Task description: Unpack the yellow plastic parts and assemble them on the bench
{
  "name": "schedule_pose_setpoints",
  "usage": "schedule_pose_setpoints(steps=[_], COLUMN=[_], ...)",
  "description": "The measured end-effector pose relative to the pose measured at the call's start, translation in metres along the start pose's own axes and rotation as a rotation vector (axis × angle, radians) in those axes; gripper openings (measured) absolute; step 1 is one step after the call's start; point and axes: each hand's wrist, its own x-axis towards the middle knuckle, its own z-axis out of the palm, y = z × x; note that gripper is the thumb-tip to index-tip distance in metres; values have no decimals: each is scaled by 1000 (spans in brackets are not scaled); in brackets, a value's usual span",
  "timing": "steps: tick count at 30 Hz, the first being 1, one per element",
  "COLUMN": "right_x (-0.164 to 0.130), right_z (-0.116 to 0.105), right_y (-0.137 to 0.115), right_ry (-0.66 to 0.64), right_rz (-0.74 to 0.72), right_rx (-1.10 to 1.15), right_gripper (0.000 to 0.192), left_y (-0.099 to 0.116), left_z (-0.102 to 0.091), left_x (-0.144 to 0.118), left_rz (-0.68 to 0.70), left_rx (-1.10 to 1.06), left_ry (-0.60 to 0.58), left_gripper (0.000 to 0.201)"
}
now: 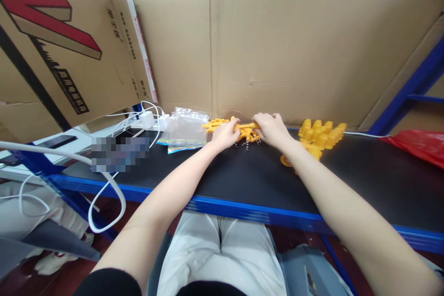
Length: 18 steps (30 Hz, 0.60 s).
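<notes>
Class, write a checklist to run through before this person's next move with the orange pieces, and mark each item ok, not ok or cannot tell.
1. Both hands on the orange pieces: ok; left hand and right hand rest on the pile.
2. Firm grip on one piece: cannot tell.
3. Small springs within reach: ok.
4. Yellow parts apart from the pile: ok.
5. Plastic bags near the left hand: ok.

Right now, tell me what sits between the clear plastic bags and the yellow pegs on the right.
In the head view, an orange pile with both hands, left hand and right hand, on it.
</notes>
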Motion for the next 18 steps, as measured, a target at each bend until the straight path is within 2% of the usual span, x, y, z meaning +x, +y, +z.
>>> schedule_pose_setpoints(steps=[8, 12, 18], right_x=[0, -1, -1], right_z=[1, 2, 4], right_y=[3, 3, 2], right_ry=[29, -20, -130], right_rz=[33, 27, 29], right_rx=[2, 54, 133], right_gripper=[18, 17, 27], left_y=[3, 0, -5], left_z=[-3, -3, -2], left_x=[-1, 0, 0], left_rz=[-43, -37, -32], left_rx=[126, 140, 138], left_ry=[10, 25, 2], left_gripper=[37, 33, 35])
